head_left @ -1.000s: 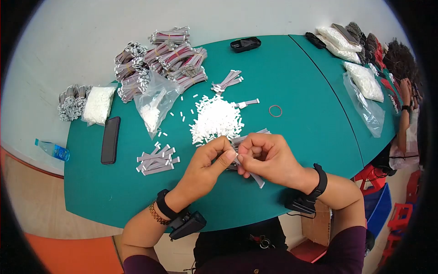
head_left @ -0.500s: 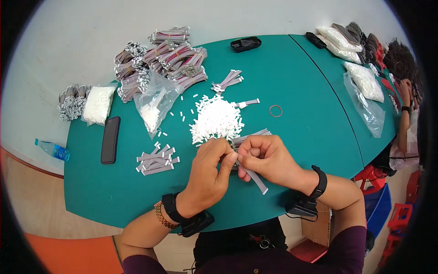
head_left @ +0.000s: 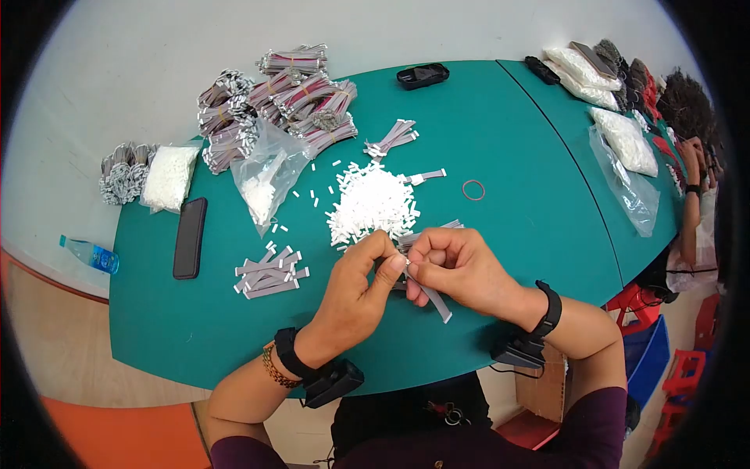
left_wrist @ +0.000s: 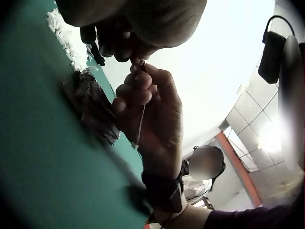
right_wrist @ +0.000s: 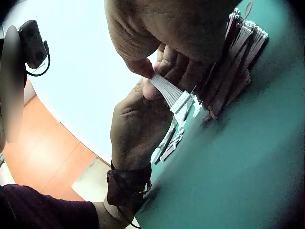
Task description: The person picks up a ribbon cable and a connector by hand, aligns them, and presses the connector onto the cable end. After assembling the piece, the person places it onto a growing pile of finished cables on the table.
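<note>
Above the table's near side, my two hands meet at the fingertips. The right hand (head_left: 469, 273) pinches a short grey ribbon cable (head_left: 437, 303) between thumb and forefinger; its free end slants down toward me. In the right wrist view a white connector (right_wrist: 181, 102) shows on that cable. With thumb and forefinger, the left hand (head_left: 351, 289) pinches the cable's upper end, where a small whitish tip shows; the fingers hide most of it. Just beyond the hands lies a heap of small white plastic pieces (head_left: 373, 202). A stack of ribbon cables (head_left: 447, 227) lies partly behind the right hand.
Loose ribbon cables (head_left: 269, 273) lie left of my hands, near a black phone (head_left: 189, 238). Bundled cables (head_left: 301, 98) and an opened plastic bag (head_left: 269, 172) stand farther back. A red rubber band (head_left: 473, 190) lies right. Another person's arm (head_left: 689, 211) is at the far right.
My left wrist has turned and shifted slightly while its fingertips stay at the cable. The cable's free end swung toward me and then back. The right hand has hardly moved.
</note>
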`<state>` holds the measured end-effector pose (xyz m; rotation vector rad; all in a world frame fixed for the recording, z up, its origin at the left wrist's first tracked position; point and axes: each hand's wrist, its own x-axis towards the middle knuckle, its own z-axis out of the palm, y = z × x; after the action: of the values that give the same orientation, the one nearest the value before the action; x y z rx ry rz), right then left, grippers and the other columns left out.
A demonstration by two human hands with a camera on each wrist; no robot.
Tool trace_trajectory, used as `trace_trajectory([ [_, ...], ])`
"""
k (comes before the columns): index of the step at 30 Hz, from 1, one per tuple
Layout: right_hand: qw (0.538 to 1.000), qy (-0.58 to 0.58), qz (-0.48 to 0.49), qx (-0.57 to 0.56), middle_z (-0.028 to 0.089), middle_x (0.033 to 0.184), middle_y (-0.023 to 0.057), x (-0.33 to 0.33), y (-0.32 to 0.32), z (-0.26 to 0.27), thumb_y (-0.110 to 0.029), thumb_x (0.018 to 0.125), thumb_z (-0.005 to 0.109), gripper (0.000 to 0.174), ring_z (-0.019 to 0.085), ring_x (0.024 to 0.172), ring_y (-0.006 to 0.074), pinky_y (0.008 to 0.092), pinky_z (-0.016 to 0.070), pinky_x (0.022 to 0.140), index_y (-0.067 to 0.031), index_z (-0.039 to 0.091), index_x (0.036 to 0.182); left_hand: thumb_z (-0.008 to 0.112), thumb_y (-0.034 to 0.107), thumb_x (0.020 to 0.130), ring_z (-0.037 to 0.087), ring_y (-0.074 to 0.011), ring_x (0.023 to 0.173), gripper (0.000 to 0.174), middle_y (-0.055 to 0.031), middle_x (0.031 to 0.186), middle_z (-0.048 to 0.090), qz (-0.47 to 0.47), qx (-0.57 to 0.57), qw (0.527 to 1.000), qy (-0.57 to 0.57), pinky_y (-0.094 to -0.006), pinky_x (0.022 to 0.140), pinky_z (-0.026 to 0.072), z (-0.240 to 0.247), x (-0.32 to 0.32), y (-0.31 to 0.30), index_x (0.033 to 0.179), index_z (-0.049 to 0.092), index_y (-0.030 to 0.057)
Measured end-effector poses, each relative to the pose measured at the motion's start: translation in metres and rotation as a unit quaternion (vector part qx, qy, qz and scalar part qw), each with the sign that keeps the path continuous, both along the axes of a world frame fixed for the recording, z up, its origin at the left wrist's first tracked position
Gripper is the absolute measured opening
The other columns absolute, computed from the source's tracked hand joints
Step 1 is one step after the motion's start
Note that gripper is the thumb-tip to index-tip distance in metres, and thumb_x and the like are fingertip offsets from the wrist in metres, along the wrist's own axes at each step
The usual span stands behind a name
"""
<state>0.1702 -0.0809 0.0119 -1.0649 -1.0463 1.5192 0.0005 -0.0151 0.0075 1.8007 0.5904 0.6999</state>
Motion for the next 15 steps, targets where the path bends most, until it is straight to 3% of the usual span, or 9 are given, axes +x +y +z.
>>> trace_trajectory([
  [7,0.999,-0.025,-0.015,0.017,0.064,0.07,0.0062,-0.0013,-0.0024,0.003,-0.008,0.088,0.055,0.009,0.061,0.061,0.0084,0.0192,0.0463,0.054,-0.0008,0.055,0.083,0.05,0.022,0.094,0.036,-0.005,0.07,0.022,0.0039,0.073,0.041,-0.059,-0.14,0.988,-0.029,-0.0202,0.063,0.0312,-0.0008,-0.0004,0.0049,0.08,0.046,0.0057],
  [13,0.998,-0.045,-0.027,0.026,0.064,0.069,0.0052,-0.0024,-0.0038,0.0014,-0.01,0.088,0.055,0.01,0.06,0.06,0.0073,0.0187,0.0445,0.05,-0.0016,0.054,0.082,0.05,0.021,0.094,0.038,-0.0054,0.07,0.022,0.0031,0.073,0.043,-0.037,-0.107,0.993,-0.031,-0.021,0.063,0.0327,-0.0027,0.0008,0.0014,0.081,0.047,0.0047],
  [15,0.998,-0.057,-0.029,0.016,0.063,0.069,0.005,-0.0028,-0.0044,0.0026,-0.01,0.089,0.055,0.011,0.06,0.06,0.007,0.0186,0.0437,0.049,-0.0019,0.054,0.082,0.05,0.021,0.094,0.038,-0.0057,0.069,0.022,0.0023,0.073,0.043,-0.009,-0.036,0.999,-0.015,-0.0217,0.063,0.0333,-0.0059,0.0015,-0.0007,0.08,0.046,0.004],
])
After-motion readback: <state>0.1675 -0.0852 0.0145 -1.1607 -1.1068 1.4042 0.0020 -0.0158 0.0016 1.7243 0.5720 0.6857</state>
